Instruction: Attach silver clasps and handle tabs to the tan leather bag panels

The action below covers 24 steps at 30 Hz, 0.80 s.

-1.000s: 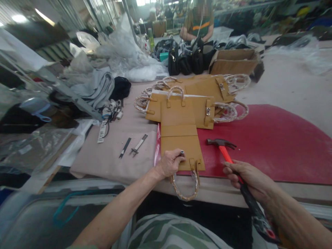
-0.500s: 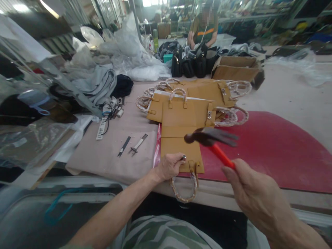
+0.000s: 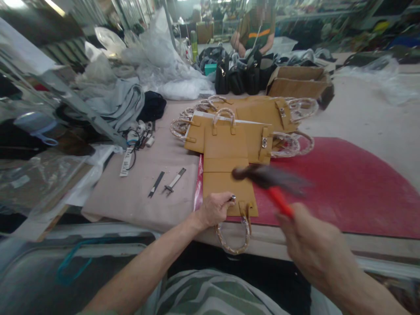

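A tan leather bag piece [image 3: 226, 179] lies lengthwise at the table's front edge, its wrapped handle [image 3: 233, 250] hanging over the edge. My left hand [image 3: 213, 210] rests on its lower part, fingers closed round a small metal punch [image 3: 232, 198] whose round top shows. In my right hand [image 3: 311, 236] is a hammer [image 3: 278, 199] with a red handle, raised to the right of the punch; its head is smeared by motion. Beneath the leather lies a red mat [image 3: 334, 188]. More tan bag pieces [image 3: 259, 114] with wrapped handles are stacked behind.
Left of the leather lie a dark strip tool [image 3: 156, 184] and a metal caliper-like tool [image 3: 175, 180]. Further back are black bags [image 3: 236, 81], a cardboard box [image 3: 295, 83], plastic wrap [image 3: 180, 87] and a person [image 3: 254, 33] across the table.
The hammer head is more blurred and my right hand has shifted slightly left. My left hand keeps its place on the leather. The view has shifted a little.
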Each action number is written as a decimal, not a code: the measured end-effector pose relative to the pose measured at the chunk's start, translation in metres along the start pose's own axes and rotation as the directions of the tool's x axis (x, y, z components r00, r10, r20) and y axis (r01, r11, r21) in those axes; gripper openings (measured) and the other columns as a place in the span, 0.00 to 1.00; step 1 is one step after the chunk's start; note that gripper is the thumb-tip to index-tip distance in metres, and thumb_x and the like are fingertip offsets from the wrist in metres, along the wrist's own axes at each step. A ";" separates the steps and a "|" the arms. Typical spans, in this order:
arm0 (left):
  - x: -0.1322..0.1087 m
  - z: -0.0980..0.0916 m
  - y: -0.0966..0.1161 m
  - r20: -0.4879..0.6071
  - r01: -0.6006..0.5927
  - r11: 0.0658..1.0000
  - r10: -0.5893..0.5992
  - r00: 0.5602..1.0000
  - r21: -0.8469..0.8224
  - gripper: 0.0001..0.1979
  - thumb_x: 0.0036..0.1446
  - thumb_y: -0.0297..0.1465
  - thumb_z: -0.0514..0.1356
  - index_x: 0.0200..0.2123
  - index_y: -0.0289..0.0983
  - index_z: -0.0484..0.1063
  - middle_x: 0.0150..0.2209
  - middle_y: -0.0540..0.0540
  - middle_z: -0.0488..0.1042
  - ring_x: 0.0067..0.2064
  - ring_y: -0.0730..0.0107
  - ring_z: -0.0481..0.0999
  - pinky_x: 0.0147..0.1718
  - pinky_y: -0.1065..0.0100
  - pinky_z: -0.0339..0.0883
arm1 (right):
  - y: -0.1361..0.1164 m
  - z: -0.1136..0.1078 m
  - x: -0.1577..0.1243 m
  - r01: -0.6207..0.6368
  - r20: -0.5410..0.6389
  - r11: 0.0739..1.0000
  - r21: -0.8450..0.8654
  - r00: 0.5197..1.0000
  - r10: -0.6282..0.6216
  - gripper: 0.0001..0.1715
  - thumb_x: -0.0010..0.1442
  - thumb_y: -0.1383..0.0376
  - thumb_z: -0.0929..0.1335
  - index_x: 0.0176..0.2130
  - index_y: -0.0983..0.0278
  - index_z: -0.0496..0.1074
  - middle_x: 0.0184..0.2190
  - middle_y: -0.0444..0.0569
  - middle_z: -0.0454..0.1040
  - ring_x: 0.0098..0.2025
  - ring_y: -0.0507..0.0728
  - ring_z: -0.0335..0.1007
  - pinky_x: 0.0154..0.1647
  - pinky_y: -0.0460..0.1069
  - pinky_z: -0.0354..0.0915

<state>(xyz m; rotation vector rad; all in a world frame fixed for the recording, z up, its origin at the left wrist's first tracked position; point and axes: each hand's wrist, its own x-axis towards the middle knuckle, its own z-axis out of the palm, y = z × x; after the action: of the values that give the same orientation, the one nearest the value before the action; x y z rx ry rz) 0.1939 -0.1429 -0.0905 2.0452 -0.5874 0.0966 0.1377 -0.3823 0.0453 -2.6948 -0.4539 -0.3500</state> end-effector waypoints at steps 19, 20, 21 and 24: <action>-0.003 -0.005 0.008 -0.032 0.019 0.999 -0.021 0.999 -0.042 0.06 0.65 0.28 0.57 0.40 0.37 0.74 0.37 0.45 0.79 0.40 0.67 0.78 0.42 0.68 0.70 | 0.102 0.082 0.012 -0.142 0.041 0.966 -0.217 0.987 0.154 0.16 0.67 0.60 0.60 0.43 0.66 0.71 0.42 0.62 0.74 0.40 0.65 0.72 0.35 0.55 0.64; -0.004 -0.004 0.008 -0.033 0.024 0.999 -0.026 0.999 -0.038 0.05 0.65 0.29 0.57 0.39 0.38 0.74 0.37 0.45 0.78 0.39 0.67 0.78 0.41 0.68 0.70 | 0.092 0.088 0.013 -0.064 -0.007 0.980 -0.189 0.998 0.064 0.18 0.67 0.60 0.60 0.48 0.67 0.71 0.48 0.64 0.73 0.47 0.67 0.71 0.41 0.57 0.67; -0.004 -0.003 0.007 -0.034 0.026 0.999 -0.026 0.999 -0.026 0.06 0.65 0.29 0.57 0.38 0.38 0.74 0.36 0.45 0.78 0.39 0.67 0.78 0.41 0.68 0.70 | 0.081 0.095 0.014 0.014 -0.036 0.990 -0.138 0.999 -0.019 0.20 0.67 0.58 0.61 0.52 0.68 0.70 0.53 0.65 0.71 0.53 0.68 0.69 0.48 0.60 0.67; -0.003 0.000 0.006 -0.035 0.021 0.999 -0.020 0.999 0.027 0.06 0.66 0.30 0.56 0.36 0.38 0.73 0.35 0.45 0.77 0.39 0.66 0.77 0.41 0.67 0.70 | 0.049 0.121 0.014 0.183 -0.004 0.982 0.038 0.983 -0.183 0.28 0.66 0.54 0.65 0.59 0.66 0.67 0.61 0.63 0.68 0.63 0.69 0.62 0.61 0.64 0.62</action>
<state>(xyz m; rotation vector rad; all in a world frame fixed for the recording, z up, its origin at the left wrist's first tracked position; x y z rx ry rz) 0.1887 -0.1446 -0.0866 2.0718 -0.5461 0.1283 0.1895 -0.3724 -0.0746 -2.6224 -0.7041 -0.3888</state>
